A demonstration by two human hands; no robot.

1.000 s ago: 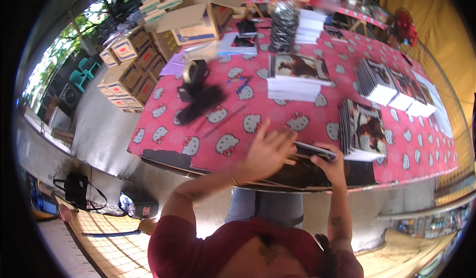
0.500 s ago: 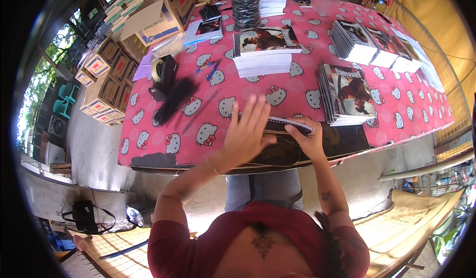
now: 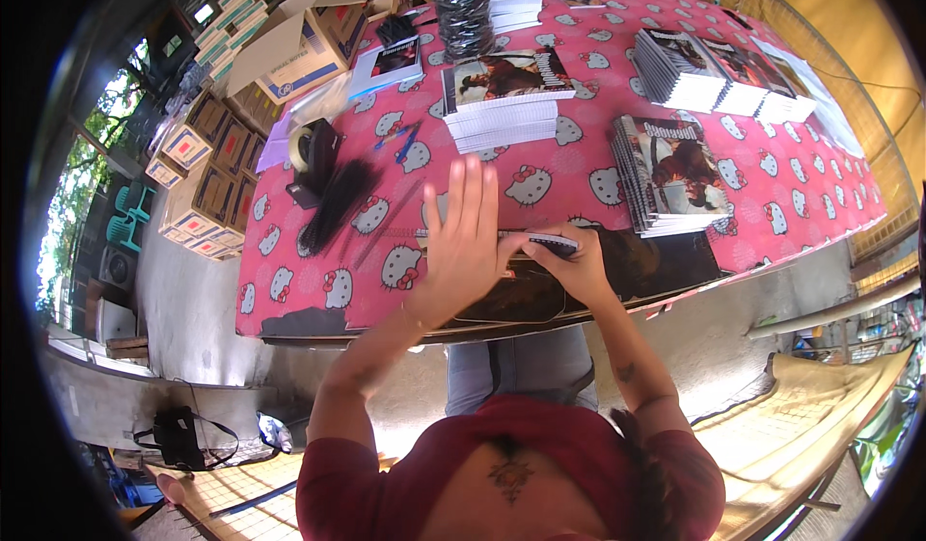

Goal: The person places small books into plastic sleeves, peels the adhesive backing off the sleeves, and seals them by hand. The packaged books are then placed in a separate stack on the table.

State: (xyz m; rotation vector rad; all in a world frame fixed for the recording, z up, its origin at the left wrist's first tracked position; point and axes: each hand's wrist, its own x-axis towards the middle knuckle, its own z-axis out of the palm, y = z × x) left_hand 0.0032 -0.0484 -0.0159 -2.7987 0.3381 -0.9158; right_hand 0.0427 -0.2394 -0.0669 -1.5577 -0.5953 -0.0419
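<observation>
A spiral notebook (image 3: 557, 243) stands on edge near the table's front side, its dark bound edge facing up. My right hand (image 3: 577, 266) grips its right end, thumb on top. Flat against the notebook lies my left hand (image 3: 461, 242), fingers stretched out and pointing away from me, hiding much of its left part. Beyond my left hand is a stack of notebooks (image 3: 506, 80) with a picture cover. Another stack of spiral-bound notebooks (image 3: 670, 175) stands to the right of my right hand. Loose black spiral coils (image 3: 342, 203) lie to the left.
A tape dispenser (image 3: 311, 160) and blue scissors (image 3: 407, 146) are at the left. Behind stand a wrapped bundle of black coils (image 3: 458, 11) and an open carton (image 3: 307, 49). More notebook stacks (image 3: 680, 73) fill the far right. Cartons (image 3: 207, 170) are piled beside the table.
Both hands have shifted left with the notebook. My left hand's fingers now point more straight ahead. The view has also moved slightly.
</observation>
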